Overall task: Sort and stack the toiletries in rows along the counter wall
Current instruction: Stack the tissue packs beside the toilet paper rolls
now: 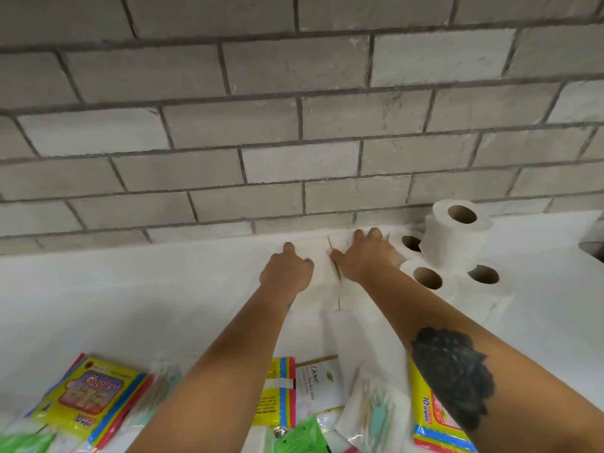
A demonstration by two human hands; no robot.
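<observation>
Two white boxes stand side by side against the tiled wall, a dark gap between them. My left hand (287, 268) grips the left white box (318, 289) with curled fingers and the thumb up. On the right white box (358, 308) lies my right hand (366, 256), thumb at the gap and fingers reaching over the far edge. Just to the right, white toilet paper rolls (425, 277) stand on end by the wall, with one roll (457, 230) stacked on top.
Loose toiletries lie along the near edge of the white counter (130, 289): yellow Giggles wipes packs (81, 393), a Dove box (320, 384), clear cotton swab packs (372, 410), another wipes pack (428, 416) and green packets (300, 436).
</observation>
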